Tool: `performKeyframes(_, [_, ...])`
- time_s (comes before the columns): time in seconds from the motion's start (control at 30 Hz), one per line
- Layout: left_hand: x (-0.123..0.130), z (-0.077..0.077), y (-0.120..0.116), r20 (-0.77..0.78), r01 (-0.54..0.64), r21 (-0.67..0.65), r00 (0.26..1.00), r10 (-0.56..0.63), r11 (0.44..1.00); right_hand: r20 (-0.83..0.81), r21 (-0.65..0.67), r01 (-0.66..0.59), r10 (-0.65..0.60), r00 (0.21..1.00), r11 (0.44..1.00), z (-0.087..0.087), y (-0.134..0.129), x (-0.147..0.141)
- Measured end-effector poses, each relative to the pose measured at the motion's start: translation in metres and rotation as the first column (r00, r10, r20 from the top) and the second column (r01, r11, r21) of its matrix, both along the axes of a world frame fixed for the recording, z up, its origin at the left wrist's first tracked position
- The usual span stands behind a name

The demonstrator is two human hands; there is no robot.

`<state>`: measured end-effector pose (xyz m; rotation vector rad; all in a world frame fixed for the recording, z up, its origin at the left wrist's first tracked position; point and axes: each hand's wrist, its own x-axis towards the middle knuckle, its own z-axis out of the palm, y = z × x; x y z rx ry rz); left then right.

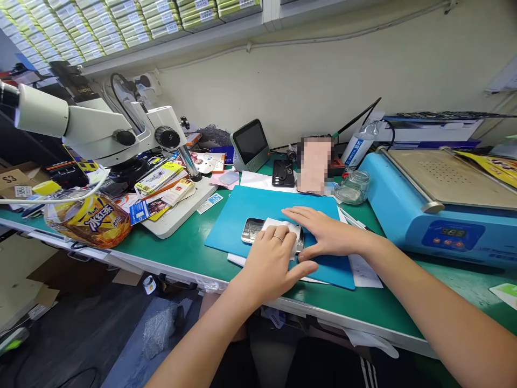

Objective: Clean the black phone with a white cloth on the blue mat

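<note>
A phone (251, 230) lies flat on a blue mat (250, 202), its dark, glossy face upward. Over its right part is a thin white wipe (275, 222), pressed down by the bent fingers of my left hand (271, 264); a ring is on one finger and the thumb sticks out to the right. My right hand (323, 233) brackets the phone's right end, thumb at the near corner and fingers stretched along the far side. The wipe and my left fingers hide much of the phone's middle.
A microscope (100, 134) and a tea bottle (91, 215) stand left. Behind the mat are a black phone (283, 172), a small display (250, 143), a glass jar (353, 187) and a water bottle (361, 143). A blue heating plate machine (404, 205) takes up the right side.
</note>
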<state>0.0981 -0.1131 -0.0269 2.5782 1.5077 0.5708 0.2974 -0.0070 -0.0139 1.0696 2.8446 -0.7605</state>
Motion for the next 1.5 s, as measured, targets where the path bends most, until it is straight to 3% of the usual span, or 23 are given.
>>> performKeyframes(0.27, [-0.034, -0.006, 0.008, -0.033, -0.137, 0.038, 0.990, 0.138, 0.990, 0.022, -0.023, 0.032, -0.032, 0.999, 0.999, 0.005, -0.003, -0.002])
performKeyframes(0.6, [0.016, -0.002, -0.005, -0.037, -0.008, 0.023, 0.999, 0.009, 1.000, -0.029, -0.016, 0.002, -0.002, 1.000, 1.000, 0.001, -0.001, 0.000])
performKeyframes(0.9, [-0.028, -0.007, 0.004, -0.017, -0.099, 0.048, 0.995, 0.099, 0.994, -0.005, -0.008, 0.018, -0.019, 1.000, 1.000, 0.001, 0.000, 0.000])
performKeyframes(1.03, [-0.013, -0.007, 0.004, -0.027, -0.109, 0.052, 0.993, 0.111, 0.993, -0.010, -0.016, 0.016, -0.016, 1.000, 1.000, 0.000, 0.000, 0.001])
performKeyframes(1.17, [0.014, -0.003, -0.002, -0.034, -0.032, 0.037, 0.999, 0.033, 0.999, -0.031, -0.007, 0.003, -0.003, 1.000, 1.000, -0.004, 0.002, 0.002])
performKeyframes(1.27, [0.019, -0.002, -0.004, -0.008, 0.019, 0.025, 1.000, -0.018, 1.000, -0.034, -0.001, -0.005, 0.005, 0.999, 1.000, -0.005, 0.002, 0.002])
performKeyframes(1.37, [0.007, -0.003, -0.003, 0.002, 0.022, 0.026, 1.000, -0.022, 0.999, -0.035, 0.001, -0.018, 0.018, 0.999, 1.000, -0.003, 0.001, 0.001])
performKeyframes(1.5, [-0.019, -0.006, 0.002, -0.018, -0.065, 0.047, 0.998, 0.066, 0.997, 0.002, -0.004, 0.007, -0.007, 1.000, 1.000, 0.000, 0.000, 0.000])
